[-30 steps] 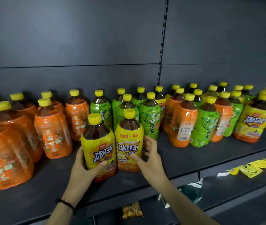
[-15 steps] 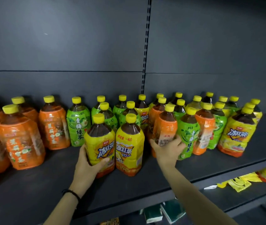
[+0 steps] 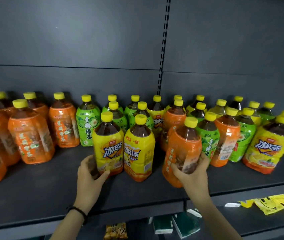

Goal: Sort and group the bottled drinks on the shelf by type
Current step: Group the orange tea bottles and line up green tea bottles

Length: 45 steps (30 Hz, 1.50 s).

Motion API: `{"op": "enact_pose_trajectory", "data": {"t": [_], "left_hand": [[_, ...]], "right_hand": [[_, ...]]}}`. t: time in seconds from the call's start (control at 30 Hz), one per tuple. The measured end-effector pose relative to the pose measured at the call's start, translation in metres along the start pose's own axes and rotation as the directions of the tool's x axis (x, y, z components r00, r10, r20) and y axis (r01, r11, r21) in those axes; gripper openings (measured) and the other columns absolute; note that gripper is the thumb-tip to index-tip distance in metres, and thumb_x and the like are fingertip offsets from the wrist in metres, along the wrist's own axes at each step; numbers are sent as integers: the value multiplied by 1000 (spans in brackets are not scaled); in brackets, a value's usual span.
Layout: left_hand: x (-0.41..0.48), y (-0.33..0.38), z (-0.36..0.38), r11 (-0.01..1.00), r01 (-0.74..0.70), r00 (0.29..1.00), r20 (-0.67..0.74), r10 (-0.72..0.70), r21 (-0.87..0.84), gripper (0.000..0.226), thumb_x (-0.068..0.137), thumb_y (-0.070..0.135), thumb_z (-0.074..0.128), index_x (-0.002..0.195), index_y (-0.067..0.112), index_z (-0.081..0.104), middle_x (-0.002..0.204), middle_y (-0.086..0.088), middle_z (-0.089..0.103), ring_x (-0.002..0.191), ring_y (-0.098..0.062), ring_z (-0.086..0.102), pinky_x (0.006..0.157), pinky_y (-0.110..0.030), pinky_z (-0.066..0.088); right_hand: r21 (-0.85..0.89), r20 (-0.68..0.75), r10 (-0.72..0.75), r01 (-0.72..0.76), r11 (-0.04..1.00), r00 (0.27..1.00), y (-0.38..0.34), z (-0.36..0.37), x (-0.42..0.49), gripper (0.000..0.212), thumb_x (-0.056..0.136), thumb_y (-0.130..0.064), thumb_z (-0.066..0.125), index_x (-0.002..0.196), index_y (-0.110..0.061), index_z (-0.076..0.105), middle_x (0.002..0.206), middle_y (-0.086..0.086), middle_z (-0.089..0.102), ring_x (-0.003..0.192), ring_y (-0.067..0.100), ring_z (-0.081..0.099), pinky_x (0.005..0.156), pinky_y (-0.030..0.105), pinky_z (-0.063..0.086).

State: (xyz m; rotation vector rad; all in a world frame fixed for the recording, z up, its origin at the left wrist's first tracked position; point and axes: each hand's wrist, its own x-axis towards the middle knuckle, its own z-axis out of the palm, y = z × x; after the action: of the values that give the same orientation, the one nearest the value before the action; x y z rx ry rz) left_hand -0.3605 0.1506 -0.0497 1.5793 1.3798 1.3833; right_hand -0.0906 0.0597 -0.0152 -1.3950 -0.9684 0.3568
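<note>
Bottled teas with yellow caps stand on a dark shelf [image 3: 51, 193]. My left hand [image 3: 89, 175] grips the base of a yellow-label bottle [image 3: 108, 144], which touches a second yellow bottle [image 3: 139, 149] to its right. My right hand [image 3: 192, 174] holds an orange-label bottle [image 3: 182, 149], tilted and pulled forward of the row. Several orange bottles [image 3: 30, 135] are grouped at the left. Green bottles [image 3: 87, 123] fill the middle back. A mixed cluster of green, orange and yellow bottles [image 3: 266, 146] stands at the right.
The shelf's front strip lies bare in front of the orange group. A slotted upright [image 3: 162, 49] splits the grey back panel. On the lower shelf lie yellow smiley packets [image 3: 269, 204], green boxes [image 3: 186, 224] and a snack packet [image 3: 116, 231].
My right hand has left the second yellow bottle, gone right, taken an orange bottle and drawn it forward, tilted. My left hand still holds its yellow bottle.
</note>
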Motion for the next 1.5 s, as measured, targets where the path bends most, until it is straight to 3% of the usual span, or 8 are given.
{"op": "enact_pose_trajectory", "data": {"t": [0.17, 0.3, 0.43, 0.67, 0.83, 1.1, 1.33, 1.5], "left_hand": [[-20, 2, 1, 998, -50, 999, 24, 49, 48, 31, 70, 38, 81, 84, 29, 54, 97, 1, 57, 99, -22, 54, 84, -36, 46], [-42, 26, 11, 981, -194, 934, 307, 185, -2, 59, 60, 72, 70, 106, 37, 55, 109, 23, 50, 108, -5, 49, 86, -17, 40], [-51, 43, 25, 980, -135, 845, 499, 191, -146, 76, 55, 67, 77, 121, 62, 39, 131, 23, 43, 122, 3, 45, 95, -20, 44], [-59, 49, 24, 966, 25, 928, 366, 74, -259, 86, 39, 71, 80, 111, 31, 55, 105, 23, 68, 99, -3, 65, 73, -15, 52], [-58, 50, 27, 967, 48, 945, 326, 37, -249, 90, 36, 72, 80, 112, 30, 55, 103, 19, 70, 97, 0, 65, 71, -13, 52], [-49, 50, 41, 967, 62, 952, 306, 17, -248, 87, 38, 71, 79, 110, 27, 56, 109, 7, 67, 98, -1, 64, 72, -13, 52], [-41, 45, 38, 961, 82, 937, 348, 15, -263, 92, 37, 69, 82, 115, 29, 55, 109, 8, 68, 103, -5, 64, 74, -16, 53], [-42, 47, 39, 962, 76, 942, 335, 17, -263, 89, 38, 70, 81, 113, 31, 54, 107, 12, 67, 100, 0, 64, 73, -13, 51]], "right_hand": [[24, 329, 56, -67, 997, 943, -2, -23, -13, 83, 66, -16, 85, 123, -42, 30, 116, -21, 55, 105, -1, 58, 90, 30, 48], [-30, 529, 26, -12, 999, 848, -12, -20, -25, 81, 63, -38, 83, 123, -49, 30, 116, -28, 56, 108, -11, 55, 84, 15, 50], [-127, 646, -52, 174, 977, 762, -15, -1, -34, 82, 63, -68, 71, 129, -59, 24, 131, -37, 35, 126, -14, 33, 101, 11, 34], [-45, 686, -104, 184, 982, 720, -13, 20, -28, 74, 71, -69, 63, 136, -45, 37, 137, -18, 43, 129, -3, 39, 104, 22, 38], [128, 196, -15, -11, 992, 980, -12, 20, 20, 40, 87, -36, 64, 123, -27, 50, 109, -11, 62, 97, -1, 60, 92, 29, 51], [-143, -26, 167, -169, 975, 986, 9, 73, 86, 111, 74, -40, 77, 150, -11, 1, 156, 15, 13, 144, 31, 14, 119, 42, 14], [-241, -152, 249, -281, 929, 956, 6, 88, 106, 121, 67, -45, 80, 151, -14, -1, 155, 15, 9, 141, 37, 14, 113, 51, 18], [-233, -281, 238, -306, 923, 930, 4, 92, 110, 98, 69, -42, 79, 143, -9, 24, 145, 17, 27, 131, 38, 28, 107, 45, 25]]}}
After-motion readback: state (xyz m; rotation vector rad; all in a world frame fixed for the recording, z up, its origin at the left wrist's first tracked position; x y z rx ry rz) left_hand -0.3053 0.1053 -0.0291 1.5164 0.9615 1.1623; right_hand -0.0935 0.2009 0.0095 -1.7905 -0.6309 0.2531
